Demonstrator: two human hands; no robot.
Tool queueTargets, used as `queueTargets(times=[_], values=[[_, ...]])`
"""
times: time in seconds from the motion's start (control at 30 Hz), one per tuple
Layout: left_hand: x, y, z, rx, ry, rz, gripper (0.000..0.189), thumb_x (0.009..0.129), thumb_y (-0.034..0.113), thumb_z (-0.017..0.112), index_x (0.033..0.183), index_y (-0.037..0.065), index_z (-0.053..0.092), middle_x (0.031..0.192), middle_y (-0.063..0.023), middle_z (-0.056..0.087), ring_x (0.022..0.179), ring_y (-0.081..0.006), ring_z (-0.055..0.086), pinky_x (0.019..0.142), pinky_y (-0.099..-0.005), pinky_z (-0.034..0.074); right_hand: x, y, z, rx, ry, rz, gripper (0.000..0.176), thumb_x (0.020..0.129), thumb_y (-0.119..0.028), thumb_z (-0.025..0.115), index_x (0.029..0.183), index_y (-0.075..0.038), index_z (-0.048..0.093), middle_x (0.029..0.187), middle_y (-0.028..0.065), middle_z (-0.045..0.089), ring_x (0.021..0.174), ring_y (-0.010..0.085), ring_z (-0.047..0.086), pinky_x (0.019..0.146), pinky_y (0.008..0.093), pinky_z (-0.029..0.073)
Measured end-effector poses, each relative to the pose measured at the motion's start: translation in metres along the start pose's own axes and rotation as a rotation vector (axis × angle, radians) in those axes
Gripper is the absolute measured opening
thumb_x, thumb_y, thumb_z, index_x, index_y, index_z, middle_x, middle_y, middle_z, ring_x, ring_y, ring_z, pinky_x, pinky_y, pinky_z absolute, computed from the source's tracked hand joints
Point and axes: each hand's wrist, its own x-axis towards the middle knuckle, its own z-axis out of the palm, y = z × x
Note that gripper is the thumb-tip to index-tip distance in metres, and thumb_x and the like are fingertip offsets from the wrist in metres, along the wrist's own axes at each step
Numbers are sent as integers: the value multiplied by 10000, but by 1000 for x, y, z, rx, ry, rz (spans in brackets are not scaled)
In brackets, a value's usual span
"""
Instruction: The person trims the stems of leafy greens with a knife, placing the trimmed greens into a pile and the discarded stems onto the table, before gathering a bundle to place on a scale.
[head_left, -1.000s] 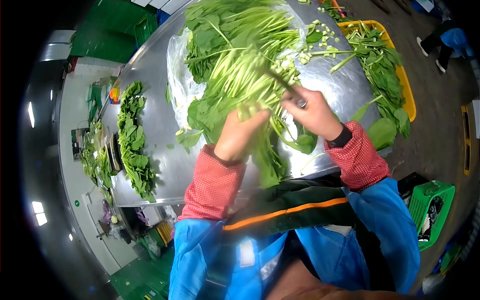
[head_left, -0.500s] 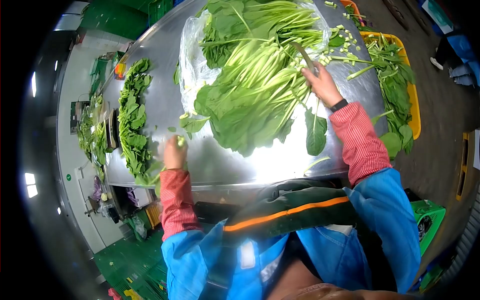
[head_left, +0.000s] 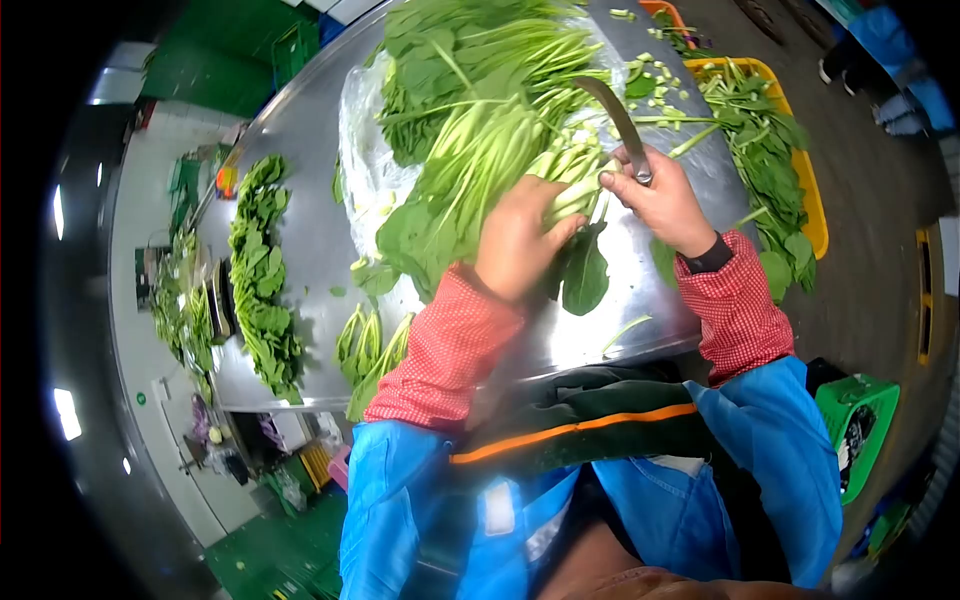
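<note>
A big pile of leafy greens with long pale stems lies on the metal table. My left hand is closed round the stems of some greens at the pile's near right side. In my right hand is a curved knife, its blade rising up and to the left. The right thumb is at the cut stem ends, close to the left fingers. Below the hands hangs a loose dark leaf. The knife's handle is mostly hidden in the right palm.
A row of greens lies along the table's left side, and a small bunch near its front edge. Clear plastic lies under the pile. Stem offcuts are scattered at the right, beside a yellow crate of greens.
My left hand has moved right from the table's left side to the pile and grasped stems there. A small bunch lies where it was. The knife blade has turned more into view.
</note>
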Motion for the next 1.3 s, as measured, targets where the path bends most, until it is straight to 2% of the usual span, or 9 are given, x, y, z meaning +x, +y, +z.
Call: queueTargets(times=[0.13,0.2,0.33,0.47,0.57,0.8,1.03,1.23,1.3], values=[[13,9,12,-612,-124,-276,343,857,115,701,1152,-29,602,984,-15,647,839,-66,578,743,-222,483,-27,-11,-27,-435,248,-205,166,860,-140,653,976,-31,604,772,46,619,663,179,597,607,297,465],[17,25,11,-847,-215,-370,342,874,67,665,1197,-17,590,1019,-31,662,881,-79,597,775,-235,495,-40,-16,-38,-767,308,-447,156,812,-119,654,957,-73,621,825,95,639,691,281,627,596,357,491],[14,36,30,-1172,-300,-465,372,861,88,664,1210,-10,579,1006,-37,656,881,-116,594,800,-265,473,-58,25,-65,-970,167,-243,130,835,-158,633,931,-70,639,870,106,660,730,298,646,619,367,511],[10,34,35,-1124,-260,-567,325,876,141,649,1172,17,601,900,8,643,713,-66,551,619,-208,424,-81,57,-89,-849,382,1,131,889,-182,606,928,-74,669,880,122,673,736,330,644,630,384,512],[11,38,35,-1157,-350,-599,289,880,47,638,1168,38,619,963,-1,675,751,-54,598,634,-198,473,-84,24,-68,-846,482,-224,92,858,-151,625,917,-87,657,869,104,671,738,306,650,629,372,514],[-1,44,40,-1121,-297,-540,329,867,95,665,1180,24,599,906,8,644,718,-51,543,598,-205,421,-82,51,-76,-991,222,-164,86,849,-140,621,866,-58,642,770,97,640,680,296,623,591,373,492],[-7,35,56,-1088,-384,-526,210,857,47,666,1059,39,607,932,-9,652,783,-80,604,688,-222,486,-86,4,-40,-3,120,50,217,864,-200,666,934,4,639,692,22,568,611,83,535,552,278,443],[-20,22,66,-1072,-323,-494,189,848,102,703,996,29,611,870,6,630,745,-50,556,661,-209,445,-92,17,-75,-178,-72,62,260,835,-139,637,1029,33,648,793,74,676,719,154,632,693,290,495],[-25,12,69,-1181,-385,-562,189,864,138,688,1010,51,606,872,13,632,720,-40,537,625,-185,402,-90,15,-77,-875,230,22,357,823,-206,670,1077,41,630,830,104,666,760,220,642,733,314,492]])
